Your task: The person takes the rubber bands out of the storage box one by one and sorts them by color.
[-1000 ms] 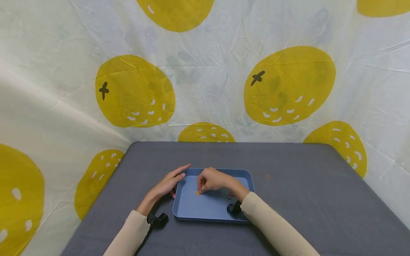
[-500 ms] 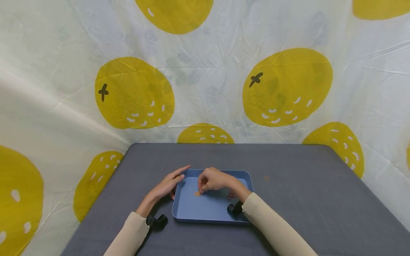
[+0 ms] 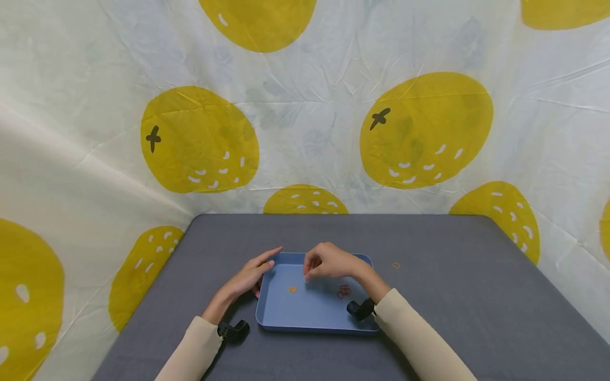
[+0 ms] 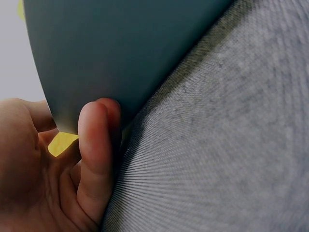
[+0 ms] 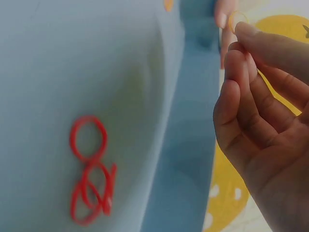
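Note:
My right hand [image 3: 331,262] is raised over the blue tray [image 3: 314,312], thumb and fingertips pinching a thin yellow rubber band [image 5: 231,24]. Left of it on the tray floor lies a small orange-yellow rubber band bunch [image 3: 293,289]; how many it holds I cannot tell. Several red rubber bands [image 5: 88,137] lie in a loose cluster below my right wrist, inside the tray. My left hand [image 3: 248,276] holds the tray's left side near the far corner. Its thumb is at the rim, and curled fingers [image 4: 94,145] touch the outer wall.
One more yellow-orange rubber band [image 3: 396,265] lies on the grey cloth-covered table [image 3: 457,296], to the right of the tray. A white curtain with yellow fruit prints [image 3: 310,132] hangs behind the table and along its left side.
My right hand has lifted from the orange-yellow bands and moved up and right with one yellow rubber band pinched. The red bands are now more exposed. My left hand stays put.

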`<state>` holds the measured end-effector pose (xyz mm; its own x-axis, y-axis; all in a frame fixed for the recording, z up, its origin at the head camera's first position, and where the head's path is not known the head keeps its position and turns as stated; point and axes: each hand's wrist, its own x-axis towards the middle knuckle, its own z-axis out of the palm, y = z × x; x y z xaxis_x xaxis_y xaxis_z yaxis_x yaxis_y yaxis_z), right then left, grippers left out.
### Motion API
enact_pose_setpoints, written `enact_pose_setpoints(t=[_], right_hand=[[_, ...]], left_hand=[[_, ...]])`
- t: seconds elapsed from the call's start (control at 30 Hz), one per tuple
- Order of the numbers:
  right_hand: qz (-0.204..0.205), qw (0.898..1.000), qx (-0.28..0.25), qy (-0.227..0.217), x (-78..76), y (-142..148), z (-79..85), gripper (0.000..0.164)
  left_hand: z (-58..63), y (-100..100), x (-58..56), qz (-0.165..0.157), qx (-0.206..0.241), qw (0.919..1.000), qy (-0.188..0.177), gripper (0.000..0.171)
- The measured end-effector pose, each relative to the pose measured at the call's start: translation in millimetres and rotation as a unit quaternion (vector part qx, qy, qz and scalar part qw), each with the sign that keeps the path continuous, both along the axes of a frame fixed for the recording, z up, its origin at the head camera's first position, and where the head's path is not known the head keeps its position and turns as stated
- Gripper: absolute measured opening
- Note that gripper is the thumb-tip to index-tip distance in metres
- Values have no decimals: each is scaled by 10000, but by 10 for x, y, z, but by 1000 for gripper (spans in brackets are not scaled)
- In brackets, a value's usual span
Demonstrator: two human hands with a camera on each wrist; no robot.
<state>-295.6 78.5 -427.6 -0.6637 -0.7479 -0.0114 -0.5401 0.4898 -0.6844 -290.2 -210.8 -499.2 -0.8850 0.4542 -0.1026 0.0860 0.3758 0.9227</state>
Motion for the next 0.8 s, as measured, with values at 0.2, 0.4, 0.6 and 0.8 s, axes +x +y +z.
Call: enact_pose_setpoints(t=[0.2,0.4,0.6,0.8], right_hand=[[-95,9999,-110,65,12,161,79,9],[-255,9994,-191,117,48,351,173,8],[-489,9982,-291,212,89,585,204,7],[-843,9957,-355,173,137,853,216,7]], left_hand=[[-9,-23,1,-13,3,10000,62,49],[-24,-31,-6,-48,35,9999,99,49],[-39,-16,-22,-19,1,10000,90,49],[-33,-5,-18,-14,17,10000,69,49]])
